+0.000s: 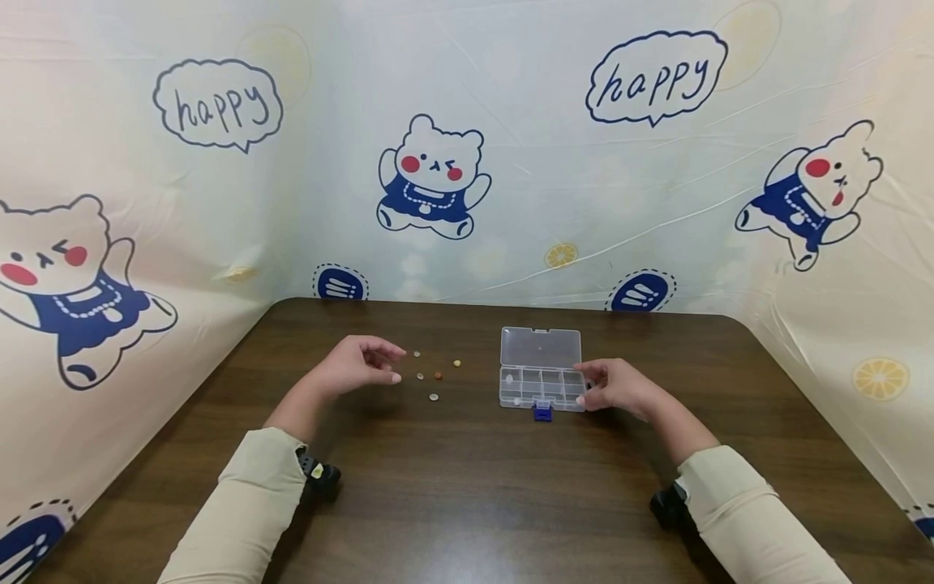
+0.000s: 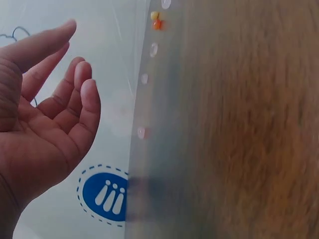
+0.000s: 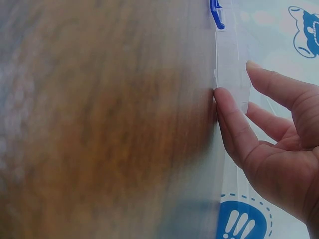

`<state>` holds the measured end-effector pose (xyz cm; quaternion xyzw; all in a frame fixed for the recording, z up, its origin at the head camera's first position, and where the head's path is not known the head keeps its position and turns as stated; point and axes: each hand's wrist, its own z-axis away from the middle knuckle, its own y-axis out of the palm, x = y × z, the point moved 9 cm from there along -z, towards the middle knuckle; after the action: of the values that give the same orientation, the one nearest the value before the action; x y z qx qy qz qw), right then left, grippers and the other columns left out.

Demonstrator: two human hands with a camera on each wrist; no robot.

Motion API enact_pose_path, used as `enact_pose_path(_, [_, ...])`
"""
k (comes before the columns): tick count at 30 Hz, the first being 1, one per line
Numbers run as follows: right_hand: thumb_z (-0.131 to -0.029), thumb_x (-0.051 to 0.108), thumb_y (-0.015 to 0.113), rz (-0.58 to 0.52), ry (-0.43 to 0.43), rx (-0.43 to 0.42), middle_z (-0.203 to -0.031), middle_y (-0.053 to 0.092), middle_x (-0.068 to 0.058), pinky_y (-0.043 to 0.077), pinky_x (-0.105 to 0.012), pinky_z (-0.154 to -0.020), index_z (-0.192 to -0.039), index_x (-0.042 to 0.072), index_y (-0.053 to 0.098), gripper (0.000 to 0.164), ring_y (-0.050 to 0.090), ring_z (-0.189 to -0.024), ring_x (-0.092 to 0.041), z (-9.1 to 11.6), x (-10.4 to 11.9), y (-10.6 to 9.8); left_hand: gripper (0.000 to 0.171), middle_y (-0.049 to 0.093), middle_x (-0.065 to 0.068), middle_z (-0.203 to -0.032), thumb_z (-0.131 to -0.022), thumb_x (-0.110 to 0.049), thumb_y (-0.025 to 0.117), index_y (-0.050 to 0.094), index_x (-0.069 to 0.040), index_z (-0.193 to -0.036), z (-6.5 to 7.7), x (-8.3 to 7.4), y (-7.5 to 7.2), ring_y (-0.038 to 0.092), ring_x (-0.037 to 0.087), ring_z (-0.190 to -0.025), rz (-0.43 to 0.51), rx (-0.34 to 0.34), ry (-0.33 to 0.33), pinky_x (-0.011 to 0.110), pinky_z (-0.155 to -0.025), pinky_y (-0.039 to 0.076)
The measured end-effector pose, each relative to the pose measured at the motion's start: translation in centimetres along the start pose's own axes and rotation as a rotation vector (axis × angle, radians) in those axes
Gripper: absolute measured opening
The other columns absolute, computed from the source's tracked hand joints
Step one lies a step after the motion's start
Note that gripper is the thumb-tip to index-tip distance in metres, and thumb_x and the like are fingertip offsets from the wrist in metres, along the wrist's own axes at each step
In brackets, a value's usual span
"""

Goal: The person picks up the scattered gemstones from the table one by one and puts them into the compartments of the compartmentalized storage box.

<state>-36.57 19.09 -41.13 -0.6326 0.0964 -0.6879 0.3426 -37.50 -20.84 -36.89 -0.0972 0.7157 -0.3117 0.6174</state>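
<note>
On the left half of the table my left hand point(image 1: 356, 362) is held just left of some small bead-like pieces, its thumb and fingers apart with nothing between them. Among these are an orange piece point(image 1: 439, 375), a yellow piece point(image 1: 457, 363) and several whitish pieces point(image 1: 434, 397). My right hand point(image 1: 619, 384) holds the right end of a clear plastic compartment box point(image 1: 543, 381), thumb at its front corner and fingers at the hinge side. The lid point(image 1: 541, 349) stands raised behind the compartments. Pale pieces point(image 1: 509, 379) show in the leftmost compartments.
A blue clasp point(image 1: 542, 413) hangs at the box's front, over the brown wooden table point(image 1: 452, 487). Printed fabric point(image 1: 511, 162) with bears surrounds the table at the back and sides. Dark straps with small devices point(image 1: 321, 474) sit on both wrists.
</note>
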Motion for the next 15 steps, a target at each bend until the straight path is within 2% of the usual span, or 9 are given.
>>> enact_pose_path(5, [-0.08, 0.005, 0.079, -0.005, 0.005, 0.003, -0.134, 0.05, -0.027, 0.053, -0.037, -0.086, -0.139, 0.0, 0.05, 0.066, 0.053, -0.1, -0.03, 0.1, 0.1, 0.0, 0.048, 0.063, 0.021, -0.114, -0.078, -0.011, 0.083, 0.065, -0.001, -0.121, 0.4, 0.8, -0.5, 0.06, 0.024, -0.092, -0.007, 0.022, -0.017, 0.032, -0.081, 0.054])
enact_pose_path(15, [-0.08, 0.006, 0.079, -0.008, 0.006, 0.008, -0.133, 0.05, -0.026, 0.053, -0.038, -0.087, -0.139, 0.0, 0.051, 0.066, 0.052, -0.1, -0.03, 0.1, 0.1, 0.0, 0.055, 0.061, 0.021, -0.126, -0.08, -0.009, 0.081, 0.059, -0.001, -0.13, 0.4, 2.3, -1.6, 0.058, 0.035, -0.113, -0.048, 0.02, -0.051, 0.048, -0.095, 0.047])
